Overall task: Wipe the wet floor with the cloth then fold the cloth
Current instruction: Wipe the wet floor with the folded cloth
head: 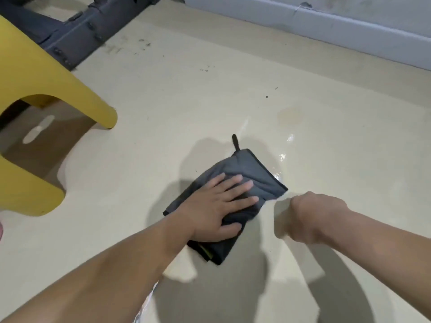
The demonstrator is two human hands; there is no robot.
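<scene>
Left hand (pixel 215 207) lies flat, fingers spread, on the folded dark grey cloth (pixel 251 173) with black trim on the shiny wet floor (pixel 283 145), right hand (pixel 303 220) curled shut, empty.

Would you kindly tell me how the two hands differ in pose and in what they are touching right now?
The left hand lies flat with its fingers spread, palm down on the dark cloth; the right hand is curled into a loose fist. The left hand presses the cloth to the floor; the right hand is beside the cloth and looks blurred. Both are bare.
</scene>
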